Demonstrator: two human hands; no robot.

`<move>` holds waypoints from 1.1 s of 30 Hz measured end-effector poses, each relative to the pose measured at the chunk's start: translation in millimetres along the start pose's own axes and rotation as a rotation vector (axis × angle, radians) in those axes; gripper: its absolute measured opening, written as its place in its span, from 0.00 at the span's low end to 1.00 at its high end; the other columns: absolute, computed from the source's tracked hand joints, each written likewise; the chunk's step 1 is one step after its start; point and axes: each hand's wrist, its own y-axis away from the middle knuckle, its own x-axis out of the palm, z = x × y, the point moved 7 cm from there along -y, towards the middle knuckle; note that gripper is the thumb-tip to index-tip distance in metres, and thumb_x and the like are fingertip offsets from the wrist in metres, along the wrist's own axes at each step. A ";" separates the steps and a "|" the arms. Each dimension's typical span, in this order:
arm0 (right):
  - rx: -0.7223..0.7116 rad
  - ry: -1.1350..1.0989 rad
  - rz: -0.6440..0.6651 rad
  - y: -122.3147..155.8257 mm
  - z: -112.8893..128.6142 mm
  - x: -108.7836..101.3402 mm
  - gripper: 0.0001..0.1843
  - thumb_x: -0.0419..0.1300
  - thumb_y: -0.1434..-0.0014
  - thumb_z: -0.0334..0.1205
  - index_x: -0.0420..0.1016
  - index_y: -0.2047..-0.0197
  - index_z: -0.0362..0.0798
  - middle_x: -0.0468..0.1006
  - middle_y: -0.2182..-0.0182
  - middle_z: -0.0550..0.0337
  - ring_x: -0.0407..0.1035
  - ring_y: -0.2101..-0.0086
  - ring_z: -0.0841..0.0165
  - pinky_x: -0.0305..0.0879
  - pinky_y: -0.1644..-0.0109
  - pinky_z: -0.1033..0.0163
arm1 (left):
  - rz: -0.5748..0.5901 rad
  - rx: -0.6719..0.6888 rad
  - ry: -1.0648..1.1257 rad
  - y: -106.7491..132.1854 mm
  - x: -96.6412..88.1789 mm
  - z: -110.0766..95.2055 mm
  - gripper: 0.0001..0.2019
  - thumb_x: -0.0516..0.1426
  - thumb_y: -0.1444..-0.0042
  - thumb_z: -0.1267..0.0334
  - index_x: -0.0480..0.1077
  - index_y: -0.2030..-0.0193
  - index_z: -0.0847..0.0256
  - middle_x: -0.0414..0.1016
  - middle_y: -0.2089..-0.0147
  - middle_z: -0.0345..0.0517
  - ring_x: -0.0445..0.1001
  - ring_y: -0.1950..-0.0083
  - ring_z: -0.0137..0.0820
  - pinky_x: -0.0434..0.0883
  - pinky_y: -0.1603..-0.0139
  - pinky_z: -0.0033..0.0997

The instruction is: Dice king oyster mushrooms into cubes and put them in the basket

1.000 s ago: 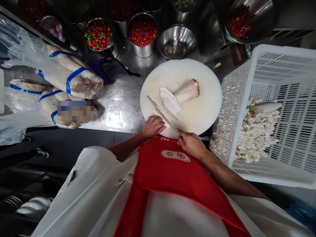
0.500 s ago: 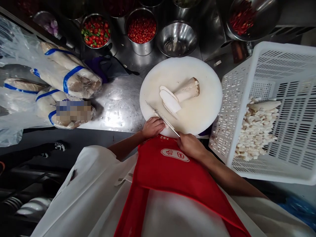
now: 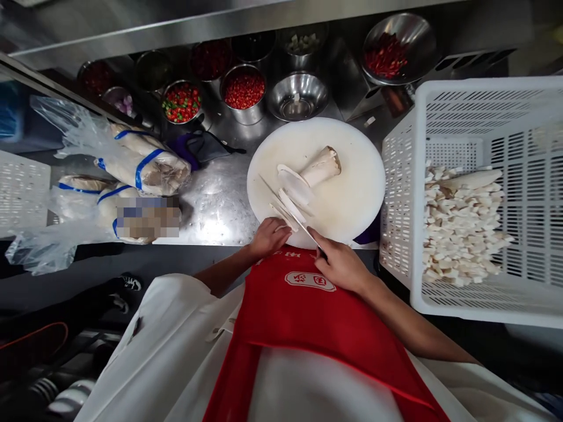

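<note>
My right hand (image 3: 341,264) is wrapped round the handle of a kitchen knife (image 3: 303,225), whose blade points away to the upper left over the round white cutting board (image 3: 356,199). With curled fingers, my left hand (image 3: 270,237) presses a pale king oyster mushroom slice (image 3: 284,215) at the board's near edge, left of the blade. A narrow cut strip of mushroom (image 3: 291,206) leans along the blade's right side. Farther up lies a thick king oyster mushroom stem (image 3: 323,167), with a wide flat mushroom slice (image 3: 294,184) beside its left end.
On the right stands a white plastic basket (image 3: 417,205) holding many cut mushroom pieces (image 3: 466,228). Bagged mushrooms (image 3: 160,170) with blue bands lie left. Behind the board are an empty-looking steel bowl (image 3: 299,97) and containers of chopped chillies (image 3: 244,91). A metal shelf edge (image 3: 176,23) crosses above.
The view has shifted, showing more of the shelf above. A cut strip now stands apart on the blade's right side. Both hands stay at the board's near edge.
</note>
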 end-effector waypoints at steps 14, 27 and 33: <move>-0.166 0.079 0.188 38.8 6.7 6.4 0.36 0.51 0.43 0.32 0.61 0.31 0.55 0.80 0.52 0.51 0.74 0.53 0.56 0.67 0.51 0.55 | 0.744 0.039 -0.242 -170.1 2.6 60.9 0.14 0.58 0.40 0.59 0.70 0.49 0.61 0.73 0.46 0.50 0.69 0.43 0.42 0.65 0.43 0.41; -0.133 -0.307 0.054 22.3 -23.3 5.9 0.35 0.51 0.43 0.29 0.63 0.32 0.52 0.67 0.37 0.57 0.64 0.39 0.60 0.57 0.34 0.51 | 0.547 -0.219 -0.193 -140.6 -23.4 135.3 0.16 0.57 0.40 0.54 0.73 0.49 0.61 0.76 0.49 0.50 0.72 0.48 0.39 0.67 0.44 0.38; -0.019 -0.388 -0.091 6.2 -57.4 -8.4 0.33 0.51 0.44 0.29 0.67 0.35 0.52 0.72 0.40 0.61 0.66 0.41 0.60 0.61 0.36 0.53 | -0.135 -0.233 -0.129 -74.6 -77.4 113.8 0.17 0.54 0.37 0.57 0.68 0.45 0.62 0.72 0.43 0.55 0.68 0.42 0.41 0.67 0.42 0.47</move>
